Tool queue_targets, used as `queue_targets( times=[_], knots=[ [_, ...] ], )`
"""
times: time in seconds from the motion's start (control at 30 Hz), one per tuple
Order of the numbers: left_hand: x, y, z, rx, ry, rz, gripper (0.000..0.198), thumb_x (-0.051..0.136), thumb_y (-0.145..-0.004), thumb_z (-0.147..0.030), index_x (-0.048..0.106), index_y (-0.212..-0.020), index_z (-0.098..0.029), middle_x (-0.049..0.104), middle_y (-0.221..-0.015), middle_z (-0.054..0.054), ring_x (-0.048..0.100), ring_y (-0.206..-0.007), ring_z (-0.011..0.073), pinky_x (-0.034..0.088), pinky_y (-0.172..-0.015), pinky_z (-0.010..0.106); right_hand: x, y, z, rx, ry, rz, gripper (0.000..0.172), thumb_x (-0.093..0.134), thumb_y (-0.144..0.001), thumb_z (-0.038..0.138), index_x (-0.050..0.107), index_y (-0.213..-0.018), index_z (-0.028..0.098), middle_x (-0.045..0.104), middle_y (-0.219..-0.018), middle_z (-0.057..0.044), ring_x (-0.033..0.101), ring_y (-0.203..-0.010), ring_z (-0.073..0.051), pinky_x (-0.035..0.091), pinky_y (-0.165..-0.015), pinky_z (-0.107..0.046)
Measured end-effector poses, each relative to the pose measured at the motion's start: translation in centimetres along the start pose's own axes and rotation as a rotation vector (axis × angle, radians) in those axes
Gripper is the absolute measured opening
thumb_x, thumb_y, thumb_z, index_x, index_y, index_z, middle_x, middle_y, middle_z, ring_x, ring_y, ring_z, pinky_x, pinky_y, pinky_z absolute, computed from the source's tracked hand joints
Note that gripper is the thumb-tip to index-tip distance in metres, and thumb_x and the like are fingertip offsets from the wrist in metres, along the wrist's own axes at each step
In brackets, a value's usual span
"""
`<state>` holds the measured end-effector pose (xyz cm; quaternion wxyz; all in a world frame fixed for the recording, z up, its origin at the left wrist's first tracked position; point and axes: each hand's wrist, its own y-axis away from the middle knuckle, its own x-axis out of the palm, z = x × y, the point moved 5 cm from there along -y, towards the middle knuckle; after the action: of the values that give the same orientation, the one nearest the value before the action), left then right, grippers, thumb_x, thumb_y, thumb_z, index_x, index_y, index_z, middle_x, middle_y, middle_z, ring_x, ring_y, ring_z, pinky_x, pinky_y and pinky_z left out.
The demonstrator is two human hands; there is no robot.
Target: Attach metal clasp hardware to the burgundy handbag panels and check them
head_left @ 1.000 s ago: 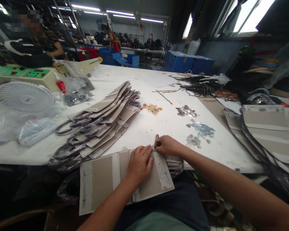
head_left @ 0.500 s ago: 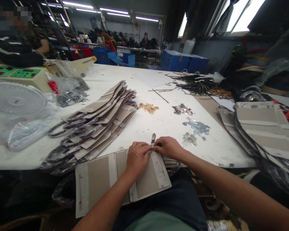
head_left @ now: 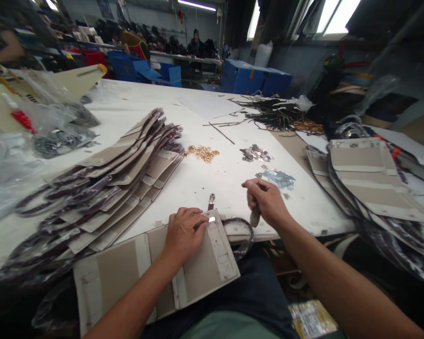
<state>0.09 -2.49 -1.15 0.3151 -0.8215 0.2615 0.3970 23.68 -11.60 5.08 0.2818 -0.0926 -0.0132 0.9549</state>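
Observation:
My left hand [head_left: 185, 233] presses on a beige bag panel [head_left: 123, 261] that lies over the table's front edge and my lap. Its fingertips are beside a small shiny metal plate [head_left: 212, 219] at the panel's far corner. A dark strap tab with a metal end [head_left: 211, 201] sticks out past that corner. Off to the right, above the table, my right hand [head_left: 265, 200] is closed around a short tool with a greyish-brown handle [head_left: 255, 218]; its kind is hidden by the fingers. A plastic-wrapped bag handle [head_left: 249, 235] loops out from under the panel.
Stacked bag panels [head_left: 127, 174] lie left, more panels [head_left: 360, 165] right. Small gold parts [head_left: 203, 153], dark metal pieces [head_left: 255, 153] and bluish metal plates [head_left: 279, 180] are heaped mid-table. Dark strips [head_left: 275, 113] pile up behind. Co-workers are in the background.
My right hand has lifted off the panel's corner and moved right with the tool. The metal plate there is now uncovered. My left hand stays on the panel; the view has shifted.

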Motion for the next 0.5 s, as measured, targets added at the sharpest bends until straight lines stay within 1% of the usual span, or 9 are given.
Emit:
queue_targets(
  times=[0.07,0.13,0.2,0.27,0.33,0.37,0.43,0.5],
  knots=[
    [0.1,-0.3,0.2,-0.008,0.019,0.015,0.017,0.067,-0.092,-0.025,0.08,-0.097,-0.035,0.074,-0.118,0.0,0.06,-0.112,0.0281,0.044,-0.089,0.046,-2.7,-1.0,0.9,-0.049,0.203,-0.069,0.037,0.069,-0.09,0.057,0.07,-0.09,0.019,0.054,-0.058,0.003,0.049,-0.049,-0.014,0.041,-0.048,-0.026],
    [0.1,-0.6,0.4,-0.018,0.039,0.025,0.017,0.068,-0.091,-0.026,0.08,-0.096,-0.036,0.074,-0.117,-0.001,0.06,-0.111,0.028,0.044,-0.089,0.046,-5.2,-1.9,0.9,-0.063,0.485,-0.051,0.03,0.072,-0.088,0.049,0.076,-0.09,0.02,0.062,-0.064,0.0,0.055,-0.056,-0.016,0.042,-0.053,-0.027],
    [0.1,-0.7,0.7,-0.03,0.054,0.025,0.016,0.068,-0.091,-0.027,0.08,-0.095,-0.037,0.074,-0.116,-0.002,0.06,-0.111,0.0281,0.044,-0.089,0.046,-7.0,-2.3,-0.7,-0.021,0.733,0.032,0.024,0.071,-0.087,0.041,0.081,-0.095,0.021,0.072,-0.076,-0.002,0.063,-0.068,-0.018,0.047,-0.064,-0.029],
    [0.2,-0.7,0.8,-0.034,0.062,0.019,0.016,0.068,-0.091,-0.028,0.08,-0.095,-0.037,0.074,-0.116,-0.002,0.06,-0.111,0.0281,0.043,-0.089,0.046,-8.6,-2.2,-3.5,0.062,0.883,0.111,0.023,0.071,-0.087,0.036,0.082,-0.101,0.022,0.077,-0.089,-0.004,0.068,-0.082,-0.022,0.05,-0.076,-0.031],
    [0.3,-0.6,0.9,-0.029,0.063,0.013,0.015,0.068,-0.091,-0.029,0.08,-0.096,-0.037,0.074,-0.116,-0.001,0.06,-0.112,0.0277,0.043,-0.09,0.046,-9.6,-1.6,-6.2,0.111,0.92,0.154,0.028,0.072,-0.088,0.035,0.081,-0.112,0.023,0.078,-0.1,-0.005,0.07,-0.09,-0.024,0.051,-0.083,-0.032],
    [0.3,-0.6,0.9,-0.026,0.064,0.012,0.016,0.068,-0.092,-0.029,0.08,-0.096,-0.037,0.075,-0.116,-0.001,0.06,-0.111,0.0274,0.043,-0.09,0.045,-9.8,-1.3,-7.3,0.108,0.905,0.176,0.032,0.072,-0.088,0.035,0.08,-0.117,0.024,0.078,-0.105,-0.005,0.07,-0.092,-0.024,0.052,-0.084,-0.033],
    [0.3,-0.6,0.9,-0.025,0.067,0.013,0.015,0.068,-0.091,-0.029,0.081,-0.096,-0.036,0.075,-0.115,-0.001,0.061,-0.111,0.027,0.043,-0.091,0.045,-9.8,-0.9,-8.5,0.059,0.856,0.224,0.039,0.073,-0.089,0.036,0.077,-0.126,0.027,0.077,-0.112,-0.005,0.07,-0.095,-0.024,0.052,-0.087,-0.032],
    [0.3,-0.6,0.8,-0.029,0.078,0.013,0.015,0.069,-0.091,-0.028,0.081,-0.096,-0.036,0.075,-0.114,-0.002,0.061,-0.11,0.0267,0.043,-0.091,0.045,-9.5,-0.7,-8.9,0.02,0.831,0.263,0.039,0.073,-0.089,0.035,0.076,-0.127,0.028,0.075,-0.116,-0.004,0.069,-0.098,-0.023,0.052,-0.09,-0.032]
  ],
)
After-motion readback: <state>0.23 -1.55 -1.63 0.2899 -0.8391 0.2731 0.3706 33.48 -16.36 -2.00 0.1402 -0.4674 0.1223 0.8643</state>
